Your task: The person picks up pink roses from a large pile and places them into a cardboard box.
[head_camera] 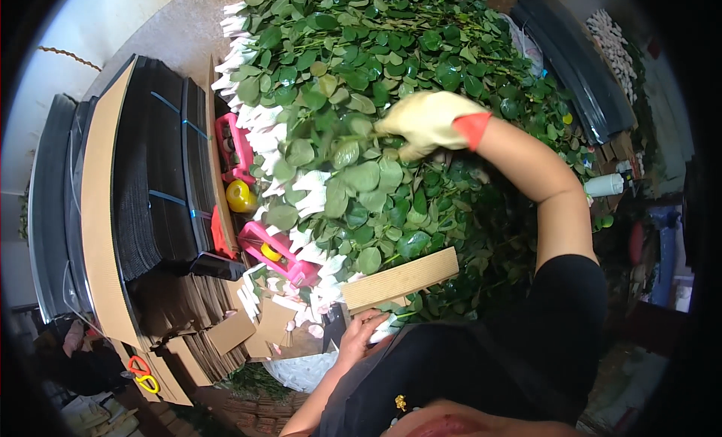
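Note:
My left hand [361, 330], bare, is closed around a flower head in a white mesh sleeve [383, 328], close to my body. A green leafy stem runs right from that sleeve. Over the heap of cut leafy stems, which look like roses [361, 59], reaches my right hand [434, 124] in a pale yellow glove with a red cuff. Its fingertips meet a stem among the leaves, but blur hides whether they grip it. White mesh-sleeved flower heads [264, 121] line the heap's left side. A tan ribbed strip, apparently corrugated cardboard [401, 279], lies over stems beside my left hand.
Pink tape dispensers [304, 272] and a yellow tape roll [240, 196] stand left of the flowers. Strapped black sheets [163, 172] form a tall stack there. Below are cardboard pieces [231, 331], a phone [217, 266] and red-and-yellow-handled scissors [148, 383]. Dark sheets [581, 70] border the right.

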